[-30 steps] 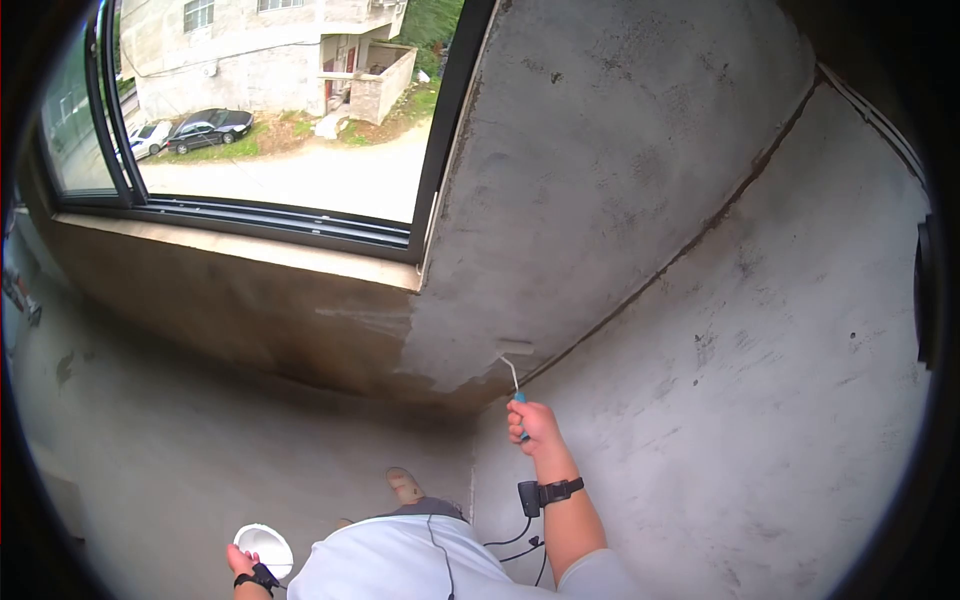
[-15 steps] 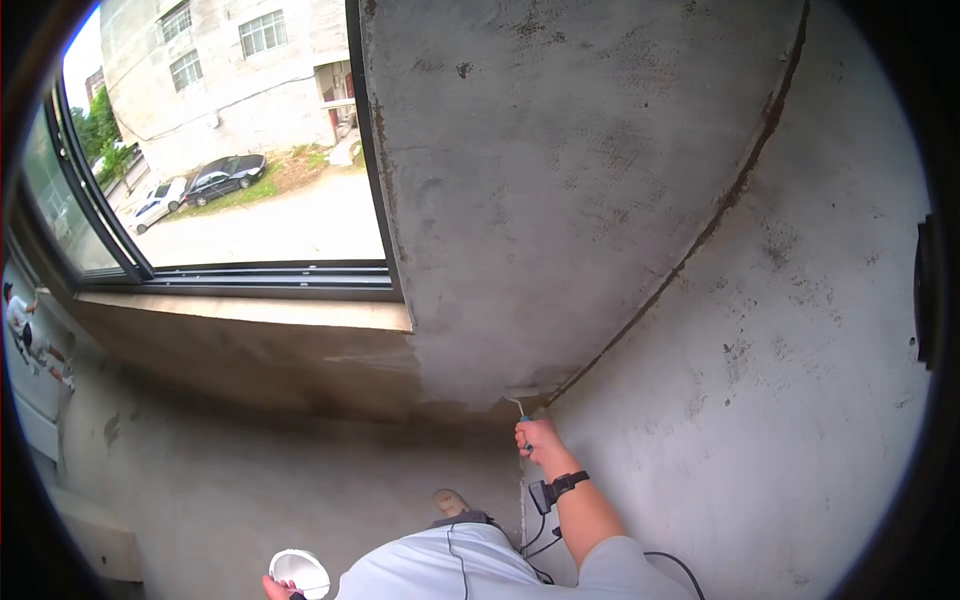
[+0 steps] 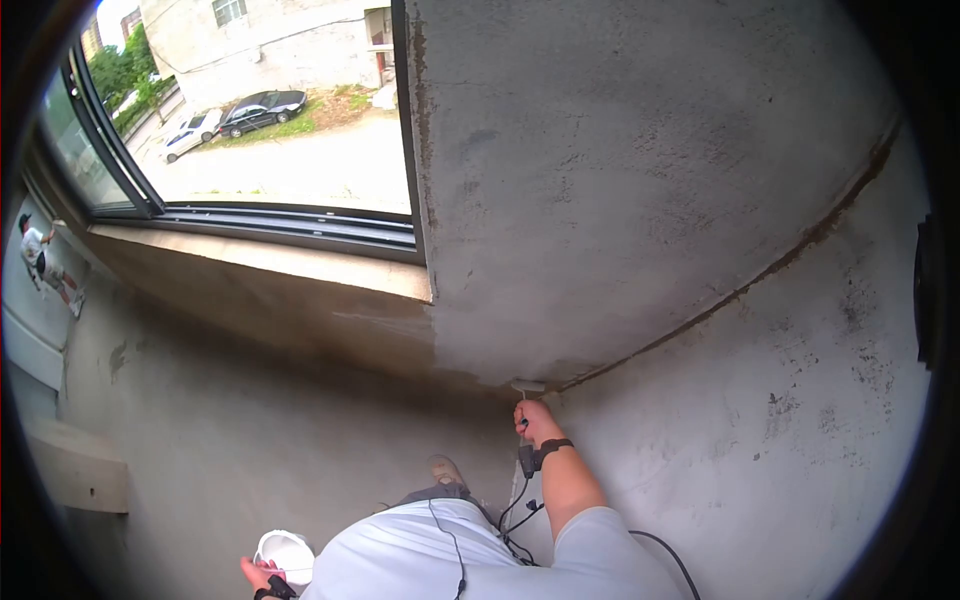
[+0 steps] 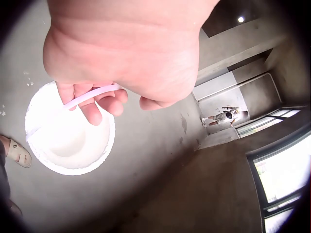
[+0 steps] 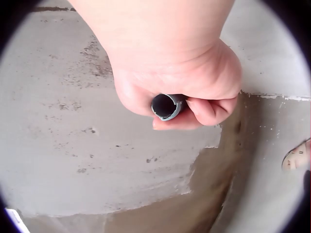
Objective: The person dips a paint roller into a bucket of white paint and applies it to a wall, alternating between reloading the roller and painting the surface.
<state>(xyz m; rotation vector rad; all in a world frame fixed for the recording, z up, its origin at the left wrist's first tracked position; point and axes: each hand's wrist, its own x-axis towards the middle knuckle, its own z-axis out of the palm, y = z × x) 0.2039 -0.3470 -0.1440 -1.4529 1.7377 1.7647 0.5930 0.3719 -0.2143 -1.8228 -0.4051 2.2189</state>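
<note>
My right hand (image 3: 537, 422) grips a small paint roller (image 3: 528, 386) by its handle. The roller's sleeve lies against the low part of the wall under the window side, close to the corner. In the right wrist view, the hollow end of the roller handle (image 5: 165, 107) pokes out of my right fist (image 5: 180, 73); the sleeve is hidden behind the hand. My left hand (image 3: 260, 575) carries a white bucket (image 3: 285, 553) off to my left. Its fingers curl round the pale bail handle (image 4: 92, 94), and the bucket (image 4: 73, 145) hangs below with white paint inside.
Grey paint covers the wall (image 3: 600, 180) beside the window; brown bare wall (image 3: 330, 325) runs beneath the sill (image 3: 260, 258). A dark crack line marks the corner with the right wall (image 3: 720, 430). Another person (image 3: 45, 258) is at the far left. Cables hang by my right arm.
My right hand has taken the roller lower down the wall, towards the floor corner. The head view has shifted about. My left hand still holds the bucket.
</note>
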